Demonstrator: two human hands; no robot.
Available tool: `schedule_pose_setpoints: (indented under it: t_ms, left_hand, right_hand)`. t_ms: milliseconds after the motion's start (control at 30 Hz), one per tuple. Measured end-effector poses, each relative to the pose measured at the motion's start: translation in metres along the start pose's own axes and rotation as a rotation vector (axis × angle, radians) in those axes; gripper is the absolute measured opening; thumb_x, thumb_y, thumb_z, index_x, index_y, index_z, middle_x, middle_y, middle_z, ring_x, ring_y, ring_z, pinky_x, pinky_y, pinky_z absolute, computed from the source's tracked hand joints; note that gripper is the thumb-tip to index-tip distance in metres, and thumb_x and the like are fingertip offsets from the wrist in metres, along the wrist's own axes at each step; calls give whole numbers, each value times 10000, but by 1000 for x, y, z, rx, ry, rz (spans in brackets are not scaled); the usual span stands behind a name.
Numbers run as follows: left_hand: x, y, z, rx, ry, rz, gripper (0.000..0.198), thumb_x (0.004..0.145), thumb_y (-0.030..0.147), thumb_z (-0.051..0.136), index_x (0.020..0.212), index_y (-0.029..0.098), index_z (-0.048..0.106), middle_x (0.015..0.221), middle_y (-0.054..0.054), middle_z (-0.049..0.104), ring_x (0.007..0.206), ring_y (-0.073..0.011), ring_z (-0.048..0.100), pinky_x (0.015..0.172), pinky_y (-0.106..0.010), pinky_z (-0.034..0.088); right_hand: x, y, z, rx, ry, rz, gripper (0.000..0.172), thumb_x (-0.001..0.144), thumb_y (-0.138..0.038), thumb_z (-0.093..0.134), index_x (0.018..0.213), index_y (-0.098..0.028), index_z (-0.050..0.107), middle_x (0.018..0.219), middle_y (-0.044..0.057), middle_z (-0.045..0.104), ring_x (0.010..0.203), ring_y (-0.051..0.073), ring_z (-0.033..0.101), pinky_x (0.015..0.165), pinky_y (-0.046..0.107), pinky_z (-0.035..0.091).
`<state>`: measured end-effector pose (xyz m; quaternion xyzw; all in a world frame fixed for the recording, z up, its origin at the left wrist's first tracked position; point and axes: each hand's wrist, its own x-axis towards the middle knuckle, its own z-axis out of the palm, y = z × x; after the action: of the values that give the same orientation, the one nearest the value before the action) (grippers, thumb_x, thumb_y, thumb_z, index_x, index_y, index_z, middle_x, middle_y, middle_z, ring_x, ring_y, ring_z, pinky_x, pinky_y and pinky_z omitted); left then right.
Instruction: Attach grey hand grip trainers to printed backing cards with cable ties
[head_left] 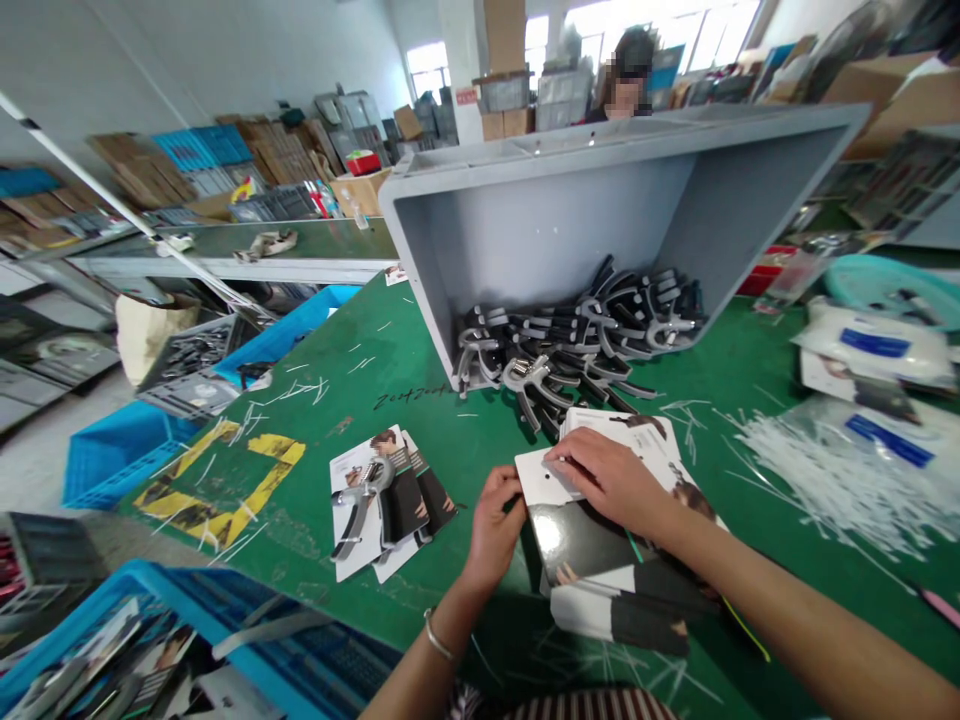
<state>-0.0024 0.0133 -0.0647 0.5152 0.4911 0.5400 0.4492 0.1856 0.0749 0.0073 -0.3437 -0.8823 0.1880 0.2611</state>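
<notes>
My left hand pinches the left edge of a printed cardboard card on top of a loose stack. My right hand lies across the upper part of the same card, fingers bent and pressed together at it; its fingertips are partly hidden. More cards fan out underneath. To the left, a grey and black hand grip strengthener with a metal spring lies on two overlapping cards. Behind the stack, a pile of such hand grips spills from a tipped grey crate.
White cable ties lie in a heap at right, beside plastic bags. A blue crate with carded grips stands at lower left. Yellow tape marks the green table. Another person is behind the grey crate.
</notes>
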Motion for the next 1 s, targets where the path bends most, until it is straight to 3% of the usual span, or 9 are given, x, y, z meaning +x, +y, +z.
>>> schedule_pose_setpoints:
  t_ms: [200,400,500,567,667,800,933,1000]
  left_hand:
    - [15,-5,20,-195,32,-118,243,769,226,692,1005,203,740,955,-33,735,910,-219,649,870,-342,494]
    - [14,0,18,-339,48,-185,220,705,216,762,914,182,706,924,-23,745,923,-214,662,884,-329,487]
    - [15,1,17,-422,69,-196,335,680,220,793,974,204,633,933,-11,730,880,-186,667,819,-292,494]
    - [15,2,14,-475,45,-210,403,696,253,789,1047,211,595,961,-25,721,850,-181,670,773,-284,499]
    - [17,7,3,-514,3,-245,350,796,342,715,1093,194,603,1012,-62,710,854,-177,664,781,-290,498]
    - [33,20,-14,-272,11,-226,363,840,393,696,1147,211,631,1083,-58,698,718,-108,597,663,-229,454]
    - [50,38,-14,-115,-251,-324,373,767,405,764,1033,150,706,755,-12,660,564,-94,508,491,-196,336]
    - [45,46,-10,-148,-191,-335,355,771,423,751,994,149,714,693,4,639,548,-94,501,490,-196,343]
  right_hand:
    - [-2,-4,1,-135,-24,-43,191,982,-186,446,1034,-179,630,982,101,636,923,238,576,826,367,475]
    - [-1,-4,0,-101,-55,-41,206,973,-175,455,1073,-185,636,1030,104,618,978,237,570,876,379,465]
    - [0,-3,0,-68,-67,-29,155,944,-253,568,1073,-195,632,1029,90,623,992,242,571,892,385,460]
    - [1,0,1,-58,-74,-22,134,942,-290,600,1028,-200,649,996,76,632,971,233,575,877,373,458]
    - [3,3,4,-25,-75,-30,131,963,-300,586,943,-211,679,940,55,652,935,212,584,849,345,448]
    - [4,0,0,122,19,18,108,956,-280,605,905,-219,678,878,17,690,858,177,618,797,294,465]
    - [-10,-5,-25,131,200,133,172,1003,-288,505,918,-217,637,851,8,692,790,157,651,737,264,497]
    - [-26,3,-45,119,366,225,190,1017,-316,463,970,-213,617,868,22,684,782,167,658,726,277,508]
